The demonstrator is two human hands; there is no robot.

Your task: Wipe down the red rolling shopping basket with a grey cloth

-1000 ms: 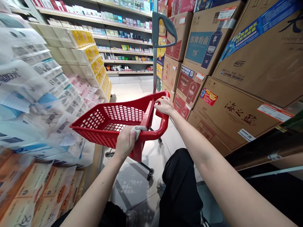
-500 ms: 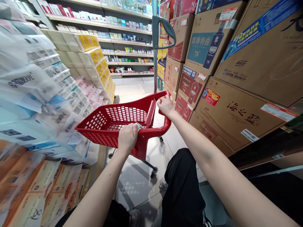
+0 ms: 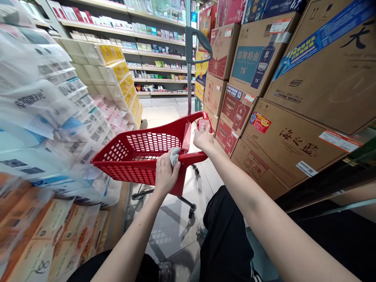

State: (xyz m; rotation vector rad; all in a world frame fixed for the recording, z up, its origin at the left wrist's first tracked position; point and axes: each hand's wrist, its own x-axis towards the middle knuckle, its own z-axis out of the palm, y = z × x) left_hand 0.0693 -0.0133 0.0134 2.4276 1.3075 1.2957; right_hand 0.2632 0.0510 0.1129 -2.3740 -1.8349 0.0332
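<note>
Across the far end of the aisle runs the shelving (image 3: 164,41), tier over tier of small boxed and bottled goods; along the right climbs a stack of cardboard cartons (image 3: 276,147), mostly brown and red, with Chinese lettering and price labels; opposite, on the left, leans a tall heap of white plastic-wrapped packs (image 3: 60,117), yellow-ended packs (image 3: 117,76) piled just behind it, and orange-and-cream packs (image 3: 60,235) lower down, nearest the person; between the two sides, on pale floor tiles (image 3: 164,231), stands the red basket cart (image 3: 123,171), its perforated basket pointing towards the white packs and its looped handle (image 3: 194,158) towards the person, whose legs in black trousers (image 3: 226,235) are just behind it; beyond the basket's far rim rises a grey pole (image 3: 188,88) topped by a dark grip (image 3: 188,43); below, a dark caster (image 3: 192,211) rests on the tiles.

The hands are apart, both at the cart; the left hand (image 3: 166,172) lies over the near rim, where the handle begins, with thumb and fingers closed on a crumpled pale cloth (image 3: 174,155); the right hand (image 3: 203,138) touches the handle's far corner, its fingers laid over the red plastic, though I cannot tell whether they clamp it; the cloth sits up against the rim.
</note>
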